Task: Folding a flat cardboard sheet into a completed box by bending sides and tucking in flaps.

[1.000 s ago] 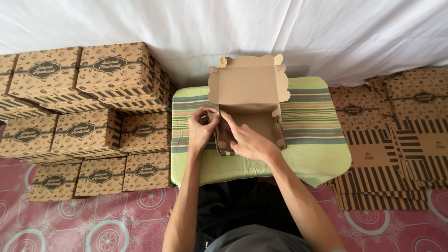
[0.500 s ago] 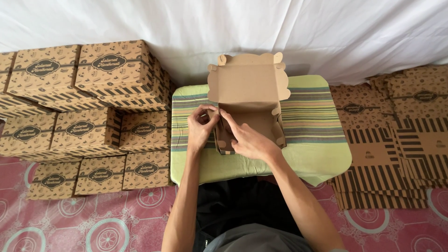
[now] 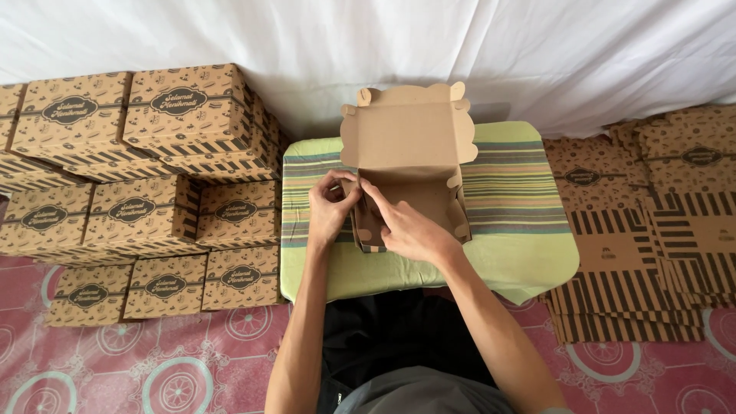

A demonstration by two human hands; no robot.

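Observation:
A brown cardboard box (image 3: pixel 410 157) stands half folded on a low table covered by a green striped cloth (image 3: pixel 521 253), its lid flap raised toward the wall. My left hand (image 3: pixel 330 207) pinches the box's left side wall at its near corner. My right hand (image 3: pixel 410 226) reaches across the box's front and presses fingers onto the same left corner flap. Both hands touch the box at that corner.
Several folded printed boxes (image 3: pixel 146 176) are stacked in rows at the left against the white cloth wall (image 3: pixel 537 46). A pile of flat unfolded box blanks (image 3: pixel 652 230) lies at the right on the pink patterned floor (image 3: pixel 169 368).
Both hands have stayed at the box's left corner with only slight finger shifts. The box has not moved.

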